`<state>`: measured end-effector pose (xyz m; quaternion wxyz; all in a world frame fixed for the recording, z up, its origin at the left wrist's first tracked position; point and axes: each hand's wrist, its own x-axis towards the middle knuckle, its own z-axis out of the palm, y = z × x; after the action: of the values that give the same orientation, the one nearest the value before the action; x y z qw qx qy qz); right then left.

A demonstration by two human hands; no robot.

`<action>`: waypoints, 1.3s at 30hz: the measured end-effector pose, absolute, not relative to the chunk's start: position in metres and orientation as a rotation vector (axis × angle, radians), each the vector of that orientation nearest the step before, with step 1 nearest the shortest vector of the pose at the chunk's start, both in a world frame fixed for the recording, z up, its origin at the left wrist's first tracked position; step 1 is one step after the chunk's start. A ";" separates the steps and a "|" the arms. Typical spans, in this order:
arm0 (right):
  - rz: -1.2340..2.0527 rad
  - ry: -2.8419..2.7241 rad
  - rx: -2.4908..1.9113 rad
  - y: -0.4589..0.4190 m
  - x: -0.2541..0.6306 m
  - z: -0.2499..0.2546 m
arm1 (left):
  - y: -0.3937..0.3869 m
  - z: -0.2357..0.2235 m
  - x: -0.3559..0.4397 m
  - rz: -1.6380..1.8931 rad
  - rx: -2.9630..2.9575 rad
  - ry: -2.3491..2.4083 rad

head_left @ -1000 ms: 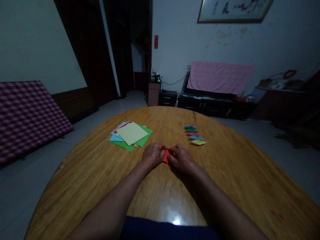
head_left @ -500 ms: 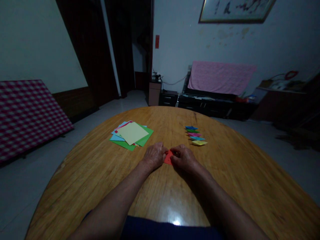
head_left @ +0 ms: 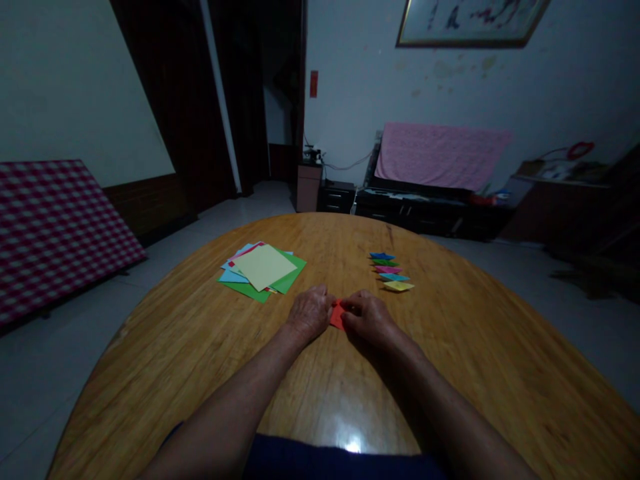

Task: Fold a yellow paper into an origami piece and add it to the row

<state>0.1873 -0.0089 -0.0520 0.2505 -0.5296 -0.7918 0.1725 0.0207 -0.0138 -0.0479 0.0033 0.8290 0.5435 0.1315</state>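
Observation:
Between my hands a small folded piece of red paper (head_left: 337, 316) lies on the round wooden table (head_left: 340, 387). My left hand (head_left: 311, 312) is closed at its left edge, fingers pinching the paper. From the other side my right hand (head_left: 369, 316) grips its right part between thumb and curled fingers. Parts of the paper are hidden under the fingertips. To the right, beyond my right hand, several small folded paper boats stand in a row, with a yellow one (head_left: 399, 287) nearest and a blue one (head_left: 382, 256) farthest.
Left of my hands lies a loose pile of coloured paper sheets, a pale yellow sheet (head_left: 266, 267) on top and green (head_left: 250, 291) below. Past the table's far edge stand a low black cabinet (head_left: 385, 212) and something draped with a pink cloth (head_left: 440, 155).
Almost nothing differs. Both hands stay on the red paper, with only a very slight shift of the left hand and the paper.

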 end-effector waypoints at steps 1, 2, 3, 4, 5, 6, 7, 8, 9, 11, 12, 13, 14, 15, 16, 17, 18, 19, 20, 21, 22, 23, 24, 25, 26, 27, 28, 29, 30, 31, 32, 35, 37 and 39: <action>0.470 -2.156 -1.440 -0.009 0.187 -0.052 | -0.014 -0.048 0.021 0.412 2.600 1.698; 0.468 -2.157 -1.440 -0.010 0.187 -0.051 | -0.013 -0.048 0.021 0.413 2.603 1.690; 0.463 -2.160 -1.442 -0.010 0.187 -0.051 | -0.013 -0.048 0.021 0.415 2.606 1.686; 0.453 -2.162 -1.443 -0.011 0.187 -0.051 | -0.013 -0.048 0.021 0.418 2.609 1.684; 0.443 -2.164 -1.443 -0.011 0.186 -0.051 | -0.012 -0.048 0.022 0.420 2.610 1.685; 0.433 -2.167 -1.441 -0.011 0.186 -0.051 | -0.012 -0.048 0.022 0.423 2.610 1.689; 0.426 -2.171 -1.439 -0.011 0.186 -0.051 | -0.012 -0.048 0.022 0.424 2.610 1.695; 0.424 -2.177 -1.436 -0.011 0.185 -0.051 | -0.012 -0.048 0.023 0.424 2.610 1.702; 0.426 -2.180 -1.433 -0.011 0.185 -0.051 | -0.012 -0.048 0.023 0.421 2.610 1.709; 0.438 -2.178 -1.432 -0.011 0.185 -0.051 | -0.012 -0.047 0.024 0.402 2.612 1.713; 0.441 -2.171 -1.435 -0.011 0.185 -0.050 | -0.012 -0.047 0.024 0.394 2.617 1.711; 0.442 -2.160 -1.439 -0.012 0.185 -0.050 | -0.013 -0.047 0.024 0.389 2.624 1.705; 0.440 -2.147 -1.444 -0.012 0.185 -0.050 | -0.013 -0.046 0.024 0.389 2.631 1.698; 0.437 -2.135 -1.448 -0.013 0.185 -0.050 | -0.013 -0.045 0.024 0.391 2.637 1.691; 0.430 -2.129 -1.451 -0.013 0.185 -0.050 | -0.014 -0.045 0.024 0.392 2.641 1.685; 0.417 -2.127 -1.455 -0.014 0.185 -0.050 | -0.014 -0.044 0.024 0.390 2.642 1.681; 0.396 -2.132 -1.458 -0.015 0.185 -0.051 | -0.015 -0.043 0.024 0.383 2.638 1.681; 0.373 -2.145 -1.459 -0.016 0.185 -0.051 | -0.015 -0.042 0.024 0.372 2.634 1.681; 0.347 -2.161 -1.454 -0.016 0.185 -0.051 | -0.015 -0.041 0.024 0.362 2.633 1.679; 0.325 -2.174 -1.445 -0.017 0.185 -0.051 | -0.016 -0.040 0.024 0.355 2.635 1.673; 0.313 -2.187 -1.431 -0.017 0.186 -0.051 | -0.016 -0.039 0.024 0.351 2.640 1.663; 0.311 -2.197 -1.418 -0.017 0.186 -0.052 | -0.016 -0.038 0.024 0.347 2.645 1.652; 0.316 -2.207 -1.409 -0.017 0.186 -0.051 | -0.016 -0.038 0.024 0.342 2.649 1.640; 0.321 -2.215 -1.406 -0.017 0.187 -0.051 | -0.016 -0.037 0.023 0.334 2.648 1.631; 0.322 -2.223 -1.409 -0.017 0.187 -0.051 | -0.016 -0.037 0.023 0.323 2.644 1.625; 0.319 -2.231 -1.415 -0.017 0.187 -0.050 | -0.016 -0.036 0.023 0.310 2.638 1.619; 0.312 -2.236 -1.423 -0.016 0.187 -0.049 | -0.016 -0.036 0.023 0.300 2.637 1.611; 0.305 -2.241 -1.430 -0.016 0.187 -0.049 | -0.016 -0.036 0.022 0.293 2.638 1.603; 0.302 -2.246 -1.435 -0.016 0.187 -0.048 | -0.016 -0.036 0.022 0.287 2.641 1.597; 0.302 -2.252 -1.440 -0.016 0.187 -0.047 | -0.016 -0.036 0.022 0.284 2.647 1.592; 0.304 -2.257 -1.442 -0.016 0.187 -0.047 | -0.016 -0.036 0.021 0.283 2.654 1.589; 0.305 -2.265 -1.438 -0.016 0.187 -0.047 | -0.016 -0.037 0.021 0.280 2.676 1.584; 0.310 -2.273 -1.426 -0.016 0.187 -0.048 | -0.016 -0.037 0.021 0.279 2.686 1.579; 0.313 -2.291 -1.418 -0.016 0.187 -0.048 | -0.016 -0.037 0.021 0.274 2.680 1.584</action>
<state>0.1872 -0.0157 -0.0482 0.2129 -0.5107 -0.8254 0.1126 0.0215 -0.0165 -0.0368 0.0082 0.8575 0.5068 0.0878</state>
